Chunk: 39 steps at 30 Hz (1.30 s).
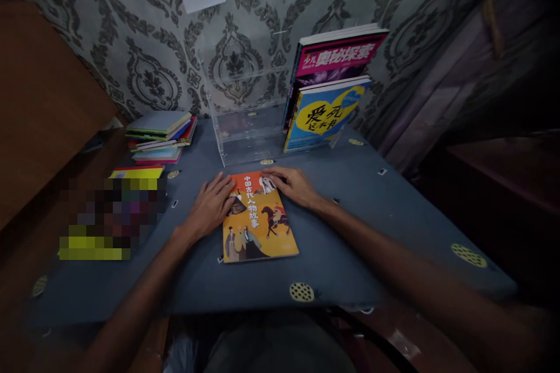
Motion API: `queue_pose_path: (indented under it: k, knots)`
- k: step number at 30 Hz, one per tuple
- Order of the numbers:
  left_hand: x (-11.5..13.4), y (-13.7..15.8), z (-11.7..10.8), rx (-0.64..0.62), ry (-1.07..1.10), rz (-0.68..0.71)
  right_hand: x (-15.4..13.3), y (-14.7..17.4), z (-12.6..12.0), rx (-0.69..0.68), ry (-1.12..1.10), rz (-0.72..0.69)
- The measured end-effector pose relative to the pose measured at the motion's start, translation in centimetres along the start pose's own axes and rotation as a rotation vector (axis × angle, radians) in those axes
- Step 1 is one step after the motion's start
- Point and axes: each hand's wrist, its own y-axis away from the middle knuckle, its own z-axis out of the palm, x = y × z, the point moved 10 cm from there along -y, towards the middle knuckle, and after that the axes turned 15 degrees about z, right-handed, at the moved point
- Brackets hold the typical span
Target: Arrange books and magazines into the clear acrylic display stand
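Observation:
An orange and yellow book (251, 224) lies flat on the dark blue tablecloth in front of me, its cover showing drawn figures, a horse and white Chinese characters. My left hand (213, 204) rests along the book's upper left edge, fingers stretched out and touching the cover. At the upper right corner lies my right hand (291, 183), its fingers extended over the edge of the cover. Behind the book stands a clear acrylic rack (219, 140). On its right side it holds a blue and yellow book (328, 119) in front of a pink and purple book (339, 58).
A stack of several books (160, 134) sits at the back left of the table. Nearer on the left is a yellow-edged item (94, 247), mostly blurred out by pixels. The table (376, 233) meets a patterned wall (153, 52), and a curtain (437, 70) hangs at right.

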Motion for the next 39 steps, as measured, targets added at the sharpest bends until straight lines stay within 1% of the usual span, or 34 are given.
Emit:
queue_pose_path:
  k: [3, 7, 10, 13, 15, 17, 20, 22, 24, 26, 28, 30, 31, 32, 33, 34, 36, 39]
  knots:
    - [2.5, -1.8, 0.3, -0.068, 0.034, 0.107, -0.1, 0.0, 0.0, -0.004, -0.014, -0.007]
    - [7.6, -3.4, 0.9, -0.118, 0.101, 0.268, 0.2, 0.0, 0.0, -0.01, -0.068, -0.012]
    - [11.5, -2.9, 1.3, -0.15, 0.131, 0.383, 0.4, -0.1, 0.1, -0.018, -0.098, -0.01]
    - [14.6, -1.1, 1.6, -0.183, 0.15, 0.486, 0.5, -0.1, 0.1, -0.03, -0.111, -0.003]
    - [16.0, 0.2, 1.7, -0.202, 0.145, 0.533, 0.5, -0.1, 0.1, -0.027, -0.112, -0.001]
    - [16.8, 1.2, 1.8, -0.203, 0.127, 0.565, 0.6, -0.1, 0.1, -0.022, -0.104, 0.001]
    - [17.4, 1.7, 1.6, -0.186, 0.111, 0.576, 0.6, -0.1, 0.1, -0.023, -0.102, 0.006]
    - [17.6, 1.7, 1.4, -0.179, 0.137, 0.572, 0.6, 0.0, 0.3, -0.028, -0.09, 0.002]
    - [17.3, 1.7, 1.0, -0.161, 0.204, 0.554, 0.4, 0.4, 0.5, -0.019, -0.059, -0.005]
    - [15.9, 1.6, 0.3, -0.106, 0.284, 0.482, 0.1, 1.1, 0.8, 0.003, -0.02, -0.015]
    - [12.6, 1.7, -0.6, 0.019, 0.316, 0.305, -0.3, 2.2, 1.2, 0.035, 0.018, -0.027]
    - [7.9, 2.4, -1.4, 0.173, 0.266, 0.052, -0.6, 3.4, 1.8, 0.057, 0.066, -0.033]
    - [5.7, 3.0, -1.5, 0.225, 0.226, -0.071, -0.6, 3.9, 2.2, 0.065, 0.094, -0.023]
    - [3.9, 3.6, -1.4, 0.243, 0.197, -0.167, -0.5, 4.4, 2.5, 0.069, 0.124, -0.006]
    - [2.5, 4.0, -1.1, 0.237, 0.186, -0.232, -0.5, 4.8, 2.9, 0.069, 0.153, 0.013]
    - [1.7, 4.2, -0.6, 0.22, 0.196, -0.265, -0.5, 5.1, 3.2, 0.064, 0.179, 0.028]
    - [1.1, 4.1, 0.0, 0.203, 0.275, -0.274, -0.7, 5.5, 3.7, 0.055, 0.218, 0.04]
    - [1.0, 3.7, 0.0, 0.28, 0.468, -0.27, -1.5, 5.7, 3.9, 0.056, 0.237, 0.027]
